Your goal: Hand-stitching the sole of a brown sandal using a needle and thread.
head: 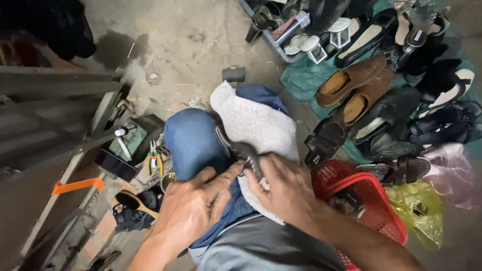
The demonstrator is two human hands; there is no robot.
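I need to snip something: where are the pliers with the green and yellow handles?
The pliers lie at the left of the head view, beside the person's blue-clad knee, just above the left hand.

Left hand [193,206] and right hand [286,193] both pinching a dark strap [240,149] over a white cloth [256,123] on the lap. Red basket [374,200] just right; brown loafers [351,85] beyond, pliers [153,161] left.

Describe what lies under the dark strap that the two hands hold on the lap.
Under the dark strap lies a white cloth, spread over the blue-trousered knees. The left hand and right hand cover the strap's near end and the cloth beneath.
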